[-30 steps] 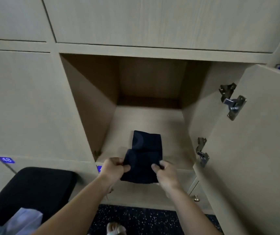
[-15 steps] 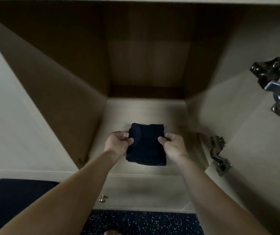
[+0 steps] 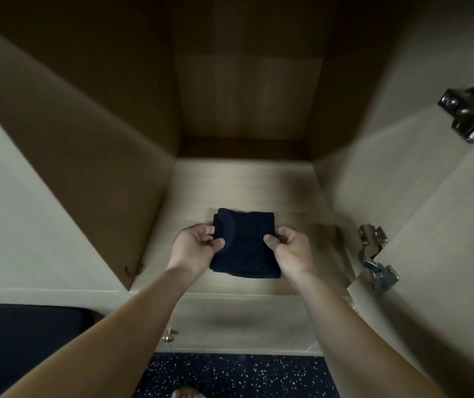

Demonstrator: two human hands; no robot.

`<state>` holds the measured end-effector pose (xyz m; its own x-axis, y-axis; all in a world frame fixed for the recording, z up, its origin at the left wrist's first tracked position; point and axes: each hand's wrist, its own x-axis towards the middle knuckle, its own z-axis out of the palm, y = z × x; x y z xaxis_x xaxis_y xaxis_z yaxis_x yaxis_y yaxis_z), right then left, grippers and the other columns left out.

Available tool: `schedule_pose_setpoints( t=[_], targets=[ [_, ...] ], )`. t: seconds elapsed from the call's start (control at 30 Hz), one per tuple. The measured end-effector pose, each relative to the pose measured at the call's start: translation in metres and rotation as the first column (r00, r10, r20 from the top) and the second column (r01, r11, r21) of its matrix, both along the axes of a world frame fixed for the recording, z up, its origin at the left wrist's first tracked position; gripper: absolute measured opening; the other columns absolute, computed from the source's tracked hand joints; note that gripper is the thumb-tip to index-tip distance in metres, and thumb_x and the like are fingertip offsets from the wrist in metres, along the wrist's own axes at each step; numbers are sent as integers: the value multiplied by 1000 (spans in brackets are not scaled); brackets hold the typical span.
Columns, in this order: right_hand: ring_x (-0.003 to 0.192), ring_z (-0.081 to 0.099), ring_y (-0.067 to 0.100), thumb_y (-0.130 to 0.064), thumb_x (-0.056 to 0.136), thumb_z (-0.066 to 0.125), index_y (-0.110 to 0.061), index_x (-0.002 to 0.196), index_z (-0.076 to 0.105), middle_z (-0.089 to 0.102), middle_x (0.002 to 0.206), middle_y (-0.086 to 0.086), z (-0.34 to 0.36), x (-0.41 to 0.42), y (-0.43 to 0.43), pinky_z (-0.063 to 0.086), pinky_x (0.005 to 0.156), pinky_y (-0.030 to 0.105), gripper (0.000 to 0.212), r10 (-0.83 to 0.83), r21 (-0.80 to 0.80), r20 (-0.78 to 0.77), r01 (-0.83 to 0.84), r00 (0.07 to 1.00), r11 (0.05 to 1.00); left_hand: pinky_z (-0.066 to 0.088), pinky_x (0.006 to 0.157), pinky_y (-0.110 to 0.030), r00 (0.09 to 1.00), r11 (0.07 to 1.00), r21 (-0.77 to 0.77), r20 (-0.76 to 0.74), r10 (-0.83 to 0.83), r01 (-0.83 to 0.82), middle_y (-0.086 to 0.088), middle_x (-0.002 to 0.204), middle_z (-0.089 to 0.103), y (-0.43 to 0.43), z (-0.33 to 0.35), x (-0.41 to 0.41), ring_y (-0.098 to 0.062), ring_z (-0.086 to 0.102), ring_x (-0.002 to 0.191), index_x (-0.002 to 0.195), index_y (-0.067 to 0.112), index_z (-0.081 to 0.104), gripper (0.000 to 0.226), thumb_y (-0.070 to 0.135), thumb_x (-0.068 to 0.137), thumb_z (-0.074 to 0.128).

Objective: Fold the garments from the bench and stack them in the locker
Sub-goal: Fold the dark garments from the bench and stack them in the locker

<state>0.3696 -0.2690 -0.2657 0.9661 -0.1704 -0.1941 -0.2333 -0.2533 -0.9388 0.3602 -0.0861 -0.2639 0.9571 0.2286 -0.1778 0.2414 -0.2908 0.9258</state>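
Note:
A small folded dark navy garment (image 3: 246,245) is inside the open wooden locker (image 3: 241,185), over the front part of its floor. My left hand (image 3: 194,249) pinches the garment's left edge with the thumb on top. My right hand (image 3: 291,251) pinches its right edge the same way. Whether the garment rests on the locker floor or hangs just above it I cannot tell. Nothing else lies in the locker.
The locker door (image 3: 445,254) stands open on the right with two metal hinges (image 3: 376,262). A black bench cushion (image 3: 26,340) is at the lower left. A small brass knob (image 3: 169,337) sits on the panel below. Speckled dark floor (image 3: 230,374) lies beneath.
My head and both hands have moved closer to and into the locker, carrying the folded garment from its front lip to further inside. The grip is unchanged.

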Motion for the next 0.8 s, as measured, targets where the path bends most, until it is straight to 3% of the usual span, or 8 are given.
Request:
schedule_pose_setpoints(
  t=[0.13,0.2,0.27,0.33,0.37,0.5,0.67,0.8],
  targets=[
    [96,67,25,-19,90,65,-12,112,67,72,101,2,0,1,3,55,87,43,23,-28,-75,-3,28,1000,997,46,68,-13,999,997,78,41,-16,13,4,90,66,2,4,-3,-10,63,83,112,13,67,27,13,86,74],
    [106,63,26,-26,90,64,-15,120,63,68,112,2,5,-2,4,53,89,40,32,-42,-225,39,50,998,973,44,74,-14,997,983,184,66,-32,19,5,102,63,2,8,-4,-10,61,92,122,15,63,35,19,89,71],
    [117,52,25,-32,91,60,-18,131,54,55,127,3,14,-9,5,48,93,36,42,14,-551,167,82,986,831,44,93,-27,974,894,447,181,-135,40,-1,122,60,1,11,-5,-19,56,113,131,15,58,37,23,94,61],
    [127,43,28,-31,95,52,-15,137,49,46,139,7,21,-13,10,40,98,35,45,279,-783,282,52,918,620,28,113,-30,914,735,668,220,-340,113,-10,145,48,-4,13,-5,-26,40,137,143,7,46,46,25,101,48],
    [136,34,28,-32,98,46,-13,142,44,38,149,8,21,-13,13,34,104,34,48,414,-843,233,-29,880,536,16,118,-27,887,655,732,161,-432,186,-10,156,34,-8,14,-5,-24,27,146,149,5,34,50,28,104,39],
    [148,-16,13,-45,105,18,-12,155,1,-13,162,3,1,-13,18,-4,118,29,62,515,-819,-137,-389,846,421,-10,120,-24,823,403,811,-159,-546,424,2,163,-11,-11,-5,1,-7,-15,148,156,14,-4,59,42,105,11],
    [145,-25,13,-46,104,15,-12,153,-10,-25,158,2,-10,-18,28,-13,116,27,65,435,-810,-145,-359,889,464,-14,117,-19,811,449,773,-141,-567,449,6,162,-16,2,-22,8,0,-23,142,154,20,-9,75,64,94,0],
    [145,-24,13,-46,104,16,-13,154,-8,-24,159,2,-6,-19,31,-11,117,29,64,431,-798,-159,-373,888,474,-9,120,-23,819,483,748,-141,-556,457,4,163,-12,2,-15,5,-4,-17,147,155,18,-4,61,48,104,14]
  ],
)
